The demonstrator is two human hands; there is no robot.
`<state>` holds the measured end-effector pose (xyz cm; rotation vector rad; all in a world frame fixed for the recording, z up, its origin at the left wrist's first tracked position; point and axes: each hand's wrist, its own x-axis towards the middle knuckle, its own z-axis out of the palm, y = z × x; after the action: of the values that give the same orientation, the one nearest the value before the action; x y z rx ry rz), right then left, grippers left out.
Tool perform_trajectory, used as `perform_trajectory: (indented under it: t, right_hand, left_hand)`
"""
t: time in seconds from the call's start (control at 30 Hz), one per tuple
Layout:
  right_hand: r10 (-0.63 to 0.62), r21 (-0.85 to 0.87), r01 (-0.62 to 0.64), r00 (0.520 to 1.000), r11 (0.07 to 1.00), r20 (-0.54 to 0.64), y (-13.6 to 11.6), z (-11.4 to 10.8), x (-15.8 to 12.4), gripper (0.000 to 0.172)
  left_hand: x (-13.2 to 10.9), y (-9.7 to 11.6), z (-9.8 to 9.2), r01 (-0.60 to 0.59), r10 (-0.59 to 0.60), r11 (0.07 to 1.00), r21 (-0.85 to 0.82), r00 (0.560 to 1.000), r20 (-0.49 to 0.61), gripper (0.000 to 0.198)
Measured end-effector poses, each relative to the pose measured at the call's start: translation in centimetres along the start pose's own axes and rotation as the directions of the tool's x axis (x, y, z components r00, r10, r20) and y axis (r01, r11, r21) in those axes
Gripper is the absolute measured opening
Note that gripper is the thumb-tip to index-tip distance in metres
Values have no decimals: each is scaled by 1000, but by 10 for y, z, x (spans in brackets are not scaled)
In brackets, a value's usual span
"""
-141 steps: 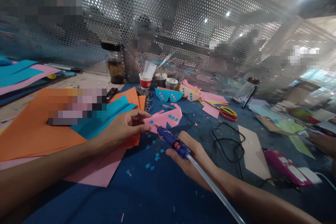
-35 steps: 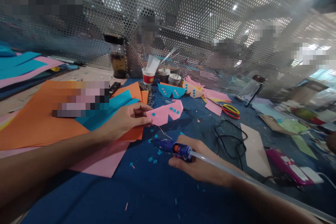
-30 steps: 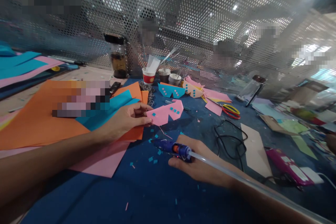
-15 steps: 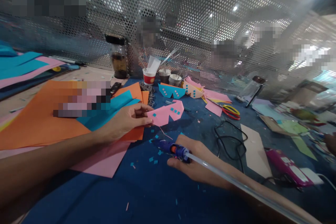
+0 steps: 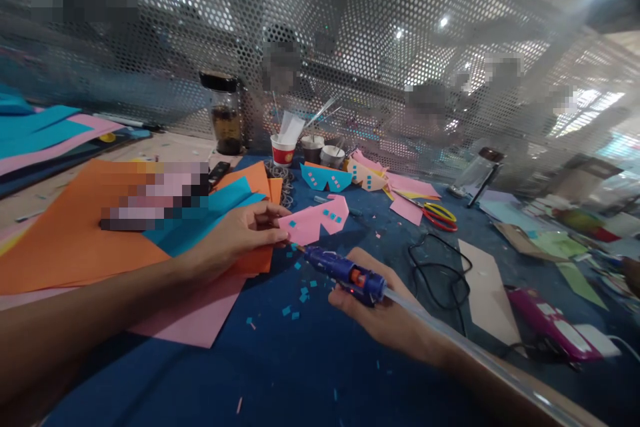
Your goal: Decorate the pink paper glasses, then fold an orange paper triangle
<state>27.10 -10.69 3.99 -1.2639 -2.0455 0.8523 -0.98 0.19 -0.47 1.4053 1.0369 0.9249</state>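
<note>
Between the thumb and fingers of my left hand (image 5: 255, 227) is the left end of a pink paper mask (image 5: 305, 225). A few small blue squares sit on its face. My right hand (image 5: 373, 310) is wrapped round a blue hot glue gun (image 5: 345, 272) with a long clear glue stick (image 5: 450, 335) running out of its back. The gun's nozzle points left, close below the mask's lower left edge; whether it touches I cannot tell. Small blue paper squares (image 5: 304, 293) lie scattered on the dark blue table (image 5: 280, 373) beneath.
Orange sheets (image 5: 85, 240) and a blue sheet (image 5: 200, 217) lie at left. Behind stand a blue paper mask (image 5: 326, 178), a peach mask (image 5: 367, 175), a red paper cup (image 5: 283, 150) and a jar (image 5: 226, 117). Scissors (image 5: 440, 216), a black cable (image 5: 440, 273) and a magenta device (image 5: 553, 323) are at right.
My right hand has shifted slightly right while the glue gun's nozzle has come up to just under the pink mask. My left hand keeps its hold on the mask, almost still.
</note>
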Motion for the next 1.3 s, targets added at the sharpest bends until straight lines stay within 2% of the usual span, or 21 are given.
perform_trajectory:
  t: [0.13,0.3,0.47,0.67,0.83,1.03,1.3]
  right_hand:
    - [-106,-75,99,990,992,-91,5,1,0,23]
    - [-181,-271,158,982,949,-60,17,4,-1,14]
    - [-233,-379,209,972,902,-19,24,7,-1,18]
    - [-232,-365,235,971,901,54,11,1,0,14]
    - [-241,-425,251,967,870,79,7,-2,0,15]
    - [-246,-494,263,964,829,101,11,-2,0,28]
    - [-249,-535,277,960,798,126,12,-2,0,38]
  left_hand:
    - [1,-1,0,6,-6,1000,4,1000,5,53]
    - [1,1,1,17,-17,1000,-3,1000,1,50]
    - [-1,2,1,10,-10,1000,3,1000,11,50]
    - [-6,10,4,26,-26,1000,-3,999,21,48]
    - [-10,14,6,20,-20,1000,-3,999,26,47]
    - [-5,8,3,9,-10,999,36,1000,28,51]
    - [-3,3,2,-6,5,999,35,999,38,50]
